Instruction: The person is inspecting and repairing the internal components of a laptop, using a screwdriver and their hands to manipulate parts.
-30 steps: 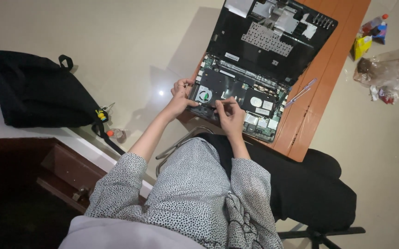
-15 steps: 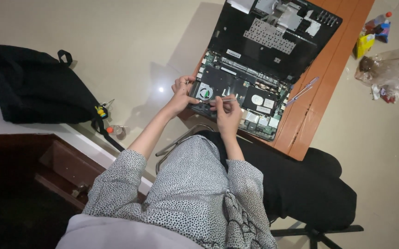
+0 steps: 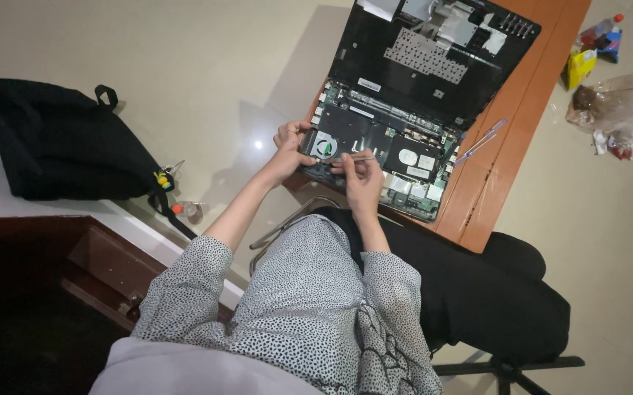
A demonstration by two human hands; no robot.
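Laptop [image 3: 404, 124] at top center already has its bottom cover off, left hand [image 3: 291, 146] gripping the edge by the fan [image 3: 324, 147], right hand [image 3: 360, 179] pinching a thin tool [image 3: 360, 158] over the board, nothing pulled yet.

One opened laptop [image 3: 397, 117] under both hands, one round fan [image 3: 324, 148] between them. One thin tool [image 3: 357, 159] at the right hand [image 3: 360, 179]. Two pens [image 3: 477, 143] right of the hands. One black bag [image 3: 53, 143] far left of the left hand [image 3: 287, 150].
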